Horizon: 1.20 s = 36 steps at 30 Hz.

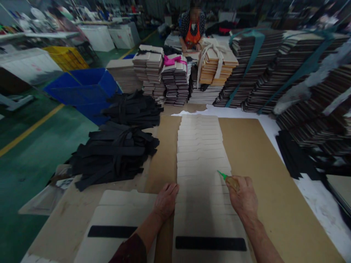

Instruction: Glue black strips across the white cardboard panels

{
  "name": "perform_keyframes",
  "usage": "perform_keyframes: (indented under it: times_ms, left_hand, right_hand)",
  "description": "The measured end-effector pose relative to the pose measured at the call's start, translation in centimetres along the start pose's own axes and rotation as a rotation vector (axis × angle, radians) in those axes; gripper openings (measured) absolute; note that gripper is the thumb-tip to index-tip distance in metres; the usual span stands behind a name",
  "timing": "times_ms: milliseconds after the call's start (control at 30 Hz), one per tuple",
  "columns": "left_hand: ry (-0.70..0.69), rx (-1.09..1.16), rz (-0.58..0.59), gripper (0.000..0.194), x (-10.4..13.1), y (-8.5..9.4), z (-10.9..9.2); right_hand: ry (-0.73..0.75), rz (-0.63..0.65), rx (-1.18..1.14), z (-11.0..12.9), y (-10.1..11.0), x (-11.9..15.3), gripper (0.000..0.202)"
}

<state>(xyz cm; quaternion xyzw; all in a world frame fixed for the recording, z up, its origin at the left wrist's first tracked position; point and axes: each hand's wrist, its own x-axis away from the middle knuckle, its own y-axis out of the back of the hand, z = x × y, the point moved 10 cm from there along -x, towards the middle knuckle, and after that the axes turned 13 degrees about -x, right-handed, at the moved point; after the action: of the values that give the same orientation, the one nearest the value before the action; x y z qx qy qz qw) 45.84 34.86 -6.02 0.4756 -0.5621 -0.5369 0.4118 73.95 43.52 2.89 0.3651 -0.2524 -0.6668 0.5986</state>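
Note:
A long row of overlapping pale grey-beige board panels [201, 157] runs away from me along the middle of the table. In my right hand [244, 197] is a small amber glue bottle [232, 183] with a green nozzle, its tip pointing left over the row's right side. My left hand [166, 201] rests at the row's left edge, fingers lying against the panels and holding nothing. A black strip [210, 243] lies across the nearest panel. To the left, another black strip [112, 231] lies on a second set of pale panels [123, 212], partly behind my left forearm.
Tied bundles of black strips [115, 151] lie at the left on the brown board-covered table [246, 146]. Tall stacks of panels [257, 69] bound with teal straps line the back right. Beyond the table are a blue bin [82, 87] and a person in an orange apron [192, 34].

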Motion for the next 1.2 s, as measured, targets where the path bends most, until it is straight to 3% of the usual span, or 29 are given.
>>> perform_keyframes:
  times_ms: [167, 333, 833, 967, 1200]
  left_hand:
    - [-0.005, 0.008, 0.007, 0.040, 0.0, -0.1, -0.1]
    - [-0.003, 0.010, 0.020, 0.040, 0.0, -0.2, -0.2]
    - [-0.007, 0.035, 0.047, 0.039, 0.2, 0.1, -0.4]
    - [0.001, 0.046, 0.051, 0.037, 0.1, 0.3, -0.4]
    - [-0.023, 0.062, 0.054, 0.034, 0.0, 0.8, -0.8]
  right_hand:
    - [0.082, 0.088, -0.008, 2.3, -1.8, 0.1, 0.013]
    - [0.067, 0.061, 0.034, 2.9, -1.8, 0.0, 0.017]
    - [0.140, 0.185, -0.001, 6.7, -4.8, 0.2, 0.014]
    - [0.134, 0.155, 0.000, 7.4, -4.7, 0.4, 0.013]
    - [0.190, 0.257, -0.092, 10.3, -7.5, 1.2, 0.013]
